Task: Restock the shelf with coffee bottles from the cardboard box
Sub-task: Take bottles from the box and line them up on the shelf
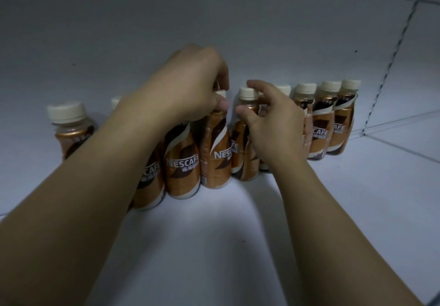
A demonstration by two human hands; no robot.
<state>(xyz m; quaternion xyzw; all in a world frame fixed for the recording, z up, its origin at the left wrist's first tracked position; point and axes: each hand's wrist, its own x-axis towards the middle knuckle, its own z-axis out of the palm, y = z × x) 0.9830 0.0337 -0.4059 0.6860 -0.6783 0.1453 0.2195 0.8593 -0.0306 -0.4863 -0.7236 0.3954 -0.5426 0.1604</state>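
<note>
The coffee bottle point(215, 143) stands upright in the row on the white shelf point(214, 234); the left hand point(190, 86) sits right on top, fingers pinched round its neck; the right hand point(273, 120) hangs just beside, fingers loosely spread, brushing the next bottle point(245, 139).

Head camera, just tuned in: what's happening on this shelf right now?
A person is lining up brown-labelled Nescafe coffee bottles with cream caps along the back of a white metal shelf. The left hand grips the neck of one middle bottle. The right hand is open, fingers curled at the neighbouring bottle without clearly gripping it. The row stands upright; no cardboard box is in view.
</note>
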